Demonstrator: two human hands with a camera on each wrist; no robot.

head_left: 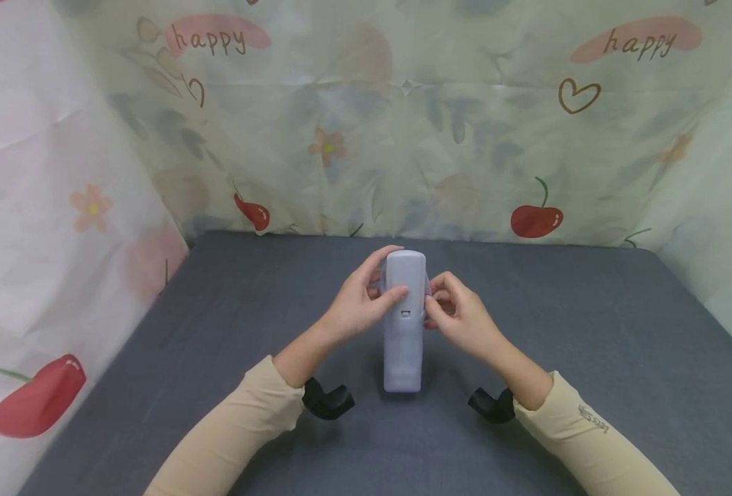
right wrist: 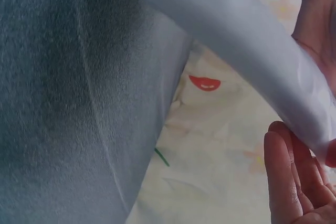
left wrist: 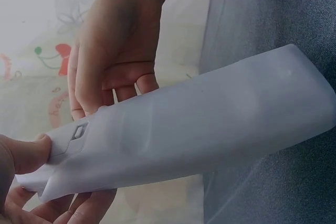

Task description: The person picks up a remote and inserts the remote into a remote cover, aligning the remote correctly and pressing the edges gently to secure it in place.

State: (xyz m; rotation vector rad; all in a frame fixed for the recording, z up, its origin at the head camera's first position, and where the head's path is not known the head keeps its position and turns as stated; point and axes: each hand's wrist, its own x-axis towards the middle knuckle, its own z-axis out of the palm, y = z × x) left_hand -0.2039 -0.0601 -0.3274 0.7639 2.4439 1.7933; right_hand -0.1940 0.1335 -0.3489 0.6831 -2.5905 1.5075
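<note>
A white remote control (head_left: pixel 405 275) stands on end over the table, its back with a small battery-cover latch towards me. A translucent sleeve (left wrist: pixel 210 114) covers much of its length, and the latch end sticks out of it in the left wrist view. My left hand (head_left: pixel 361 300) grips the upper part, thumb on the back and fingers round the far side. At the right edge, my right hand (head_left: pixel 461 313) pinches the sleeve's rim between thumb and curled fingers. The right fingers (right wrist: pixel 281 177) show beside the sleeve in the right wrist view. The remote's front is hidden.
A dark grey cloth covers the table (head_left: pixel 266 289). Patterned curtains (head_left: pixel 366 138) hang behind it and at both sides. Black wrist mounts (head_left: pixel 328 401) jut out below both forearms.
</note>
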